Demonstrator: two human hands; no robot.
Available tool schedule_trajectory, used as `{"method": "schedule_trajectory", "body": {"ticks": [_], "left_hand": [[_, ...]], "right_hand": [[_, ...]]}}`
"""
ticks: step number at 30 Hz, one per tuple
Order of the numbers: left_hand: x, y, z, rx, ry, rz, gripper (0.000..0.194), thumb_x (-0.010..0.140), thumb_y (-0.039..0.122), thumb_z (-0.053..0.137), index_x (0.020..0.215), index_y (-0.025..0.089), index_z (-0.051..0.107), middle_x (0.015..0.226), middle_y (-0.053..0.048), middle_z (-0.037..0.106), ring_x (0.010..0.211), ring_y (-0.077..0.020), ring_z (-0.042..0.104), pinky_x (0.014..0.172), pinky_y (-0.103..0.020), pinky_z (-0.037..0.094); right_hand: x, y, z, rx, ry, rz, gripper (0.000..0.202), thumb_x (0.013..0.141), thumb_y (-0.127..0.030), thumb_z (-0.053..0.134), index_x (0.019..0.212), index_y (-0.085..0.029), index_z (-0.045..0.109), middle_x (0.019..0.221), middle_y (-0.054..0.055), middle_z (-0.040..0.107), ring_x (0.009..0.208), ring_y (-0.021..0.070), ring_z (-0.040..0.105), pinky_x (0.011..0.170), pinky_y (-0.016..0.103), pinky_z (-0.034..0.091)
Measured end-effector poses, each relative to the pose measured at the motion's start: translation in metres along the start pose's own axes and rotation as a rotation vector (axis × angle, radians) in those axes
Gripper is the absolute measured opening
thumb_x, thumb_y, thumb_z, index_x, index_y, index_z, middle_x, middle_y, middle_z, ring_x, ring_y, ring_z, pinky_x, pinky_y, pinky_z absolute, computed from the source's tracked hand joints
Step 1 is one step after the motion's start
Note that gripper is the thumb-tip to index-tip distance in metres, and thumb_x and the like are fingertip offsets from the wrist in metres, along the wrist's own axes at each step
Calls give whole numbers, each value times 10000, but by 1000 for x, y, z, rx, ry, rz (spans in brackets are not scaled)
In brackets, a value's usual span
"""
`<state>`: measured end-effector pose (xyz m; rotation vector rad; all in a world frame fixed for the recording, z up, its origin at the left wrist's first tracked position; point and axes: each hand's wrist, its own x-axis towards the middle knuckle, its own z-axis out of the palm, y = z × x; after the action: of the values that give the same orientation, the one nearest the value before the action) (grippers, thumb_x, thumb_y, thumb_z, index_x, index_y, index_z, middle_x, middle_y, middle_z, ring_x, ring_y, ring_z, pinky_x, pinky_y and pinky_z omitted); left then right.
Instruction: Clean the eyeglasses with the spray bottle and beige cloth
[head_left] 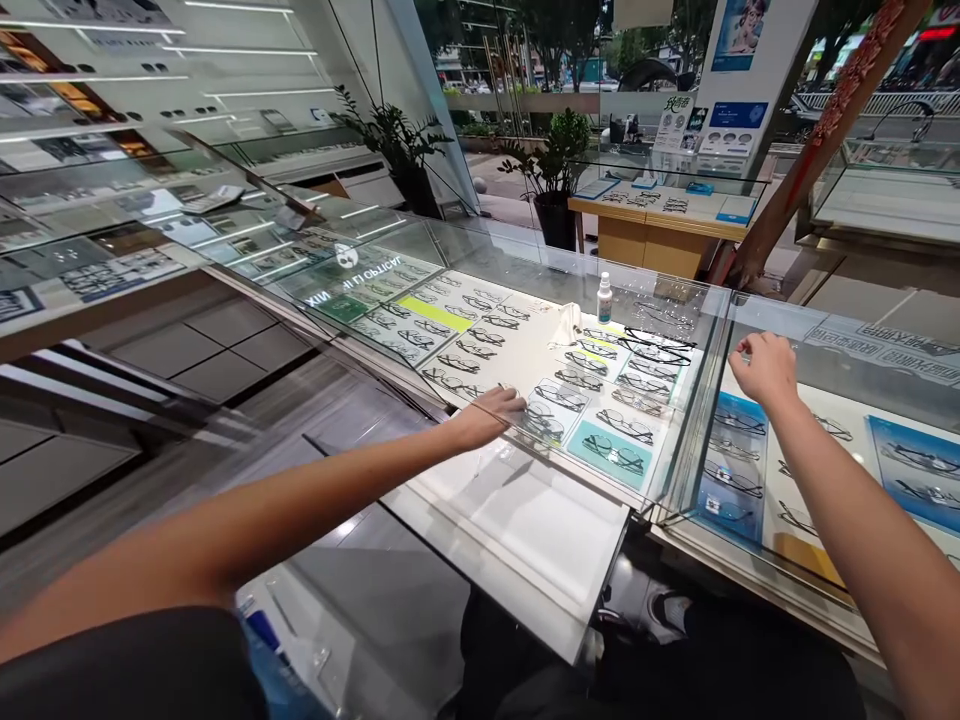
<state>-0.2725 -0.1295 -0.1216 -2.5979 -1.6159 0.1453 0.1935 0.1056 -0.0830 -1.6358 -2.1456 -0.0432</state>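
Note:
My left hand is at the front edge of the glass display case, fingers loosely bent and a little apart, with nothing visible in them. Just right of its fingertips lies a pair of eyeglasses; whether they touch is unclear. My right hand hovers over or rests on the glass of the right-hand case. Its fingers are curled in, and no object shows in them. Inside the case, a white cloth appears beside a small white spray bottle. Dark-framed eyeglasses lie on a teal card.
A white drawer or pull-out panel juts out below the case, above my legs. Rows of eyeglasses fill the case's left part. Potted plants and a wooden display table stand behind. Shelves line the left wall.

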Motion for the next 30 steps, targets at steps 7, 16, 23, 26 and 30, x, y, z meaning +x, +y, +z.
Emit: {"method": "schedule_trajectory", "body": {"ticks": [7,16,23,26,30], "left_hand": [[27,-61,19,2,-26,-194,369,1007,130,422,1022,180,787,1203,-165,734,1007,-296,544,882,-434,412],[47,-104,48,-9,-62,-290,383,913,70,434,952,165,803,1171,-181,743,1041,-320,543,921,-464,392],[58,-116,61,-39,-98,-264,349,843,36,497,955,163,803,1141,-184,751,1049,-325,549,941,-462,384],[59,-116,65,-51,-101,-254,342,804,8,518,924,164,798,1114,-187,754,1047,-330,562,946,-463,385],[60,-114,69,-55,-92,-259,305,806,29,525,866,171,787,1066,-196,746,1044,-341,567,962,-483,383]], "right_hand": [[-3,1,-1,18,17,-5,179,879,-316,505,878,-189,630,1006,171,632,983,328,500,806,428,387],[-7,0,-6,-7,-33,25,170,900,-318,497,913,-198,616,1003,155,614,1000,329,515,808,412,392],[-8,2,-6,7,-2,4,172,879,-346,505,869,-206,604,967,148,617,962,324,519,792,421,404],[-9,2,-6,6,-1,6,172,872,-347,498,863,-209,600,970,152,622,969,330,523,798,432,406],[-10,4,-6,14,8,5,166,866,-347,505,861,-211,600,960,150,620,965,332,520,805,441,408]]}}
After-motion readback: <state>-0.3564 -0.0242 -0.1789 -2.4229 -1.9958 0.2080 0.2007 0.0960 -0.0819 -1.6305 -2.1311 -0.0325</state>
